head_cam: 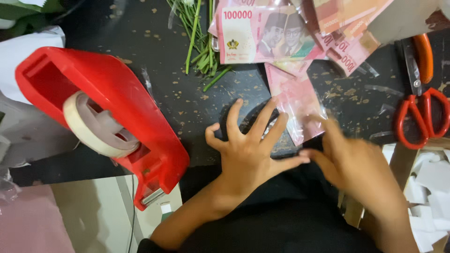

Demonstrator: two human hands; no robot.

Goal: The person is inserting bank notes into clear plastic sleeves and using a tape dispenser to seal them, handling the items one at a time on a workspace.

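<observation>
Open-fingered hands (pixel 253 150) on wrapped banknote (pixel 300 105)

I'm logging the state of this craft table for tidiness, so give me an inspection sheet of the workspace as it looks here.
Surface: dark tabletop, speckled with pale flecks and scraps.
Job's things: pink banknote in a clear sleeve lying flat by both hands; more pink banknotes fanned at the top.
Clutter: red tape dispenser with a pale roll at left; green stems; orange-handled scissors at right; white paper scraps.
Grippers: left hand spread flat on the table, fingers splayed; right hand blurred, at the sleeve's edge, grip unclear.
Cables: nothing seen.
Surroundings: white sheets at left; pale floor below.
</observation>
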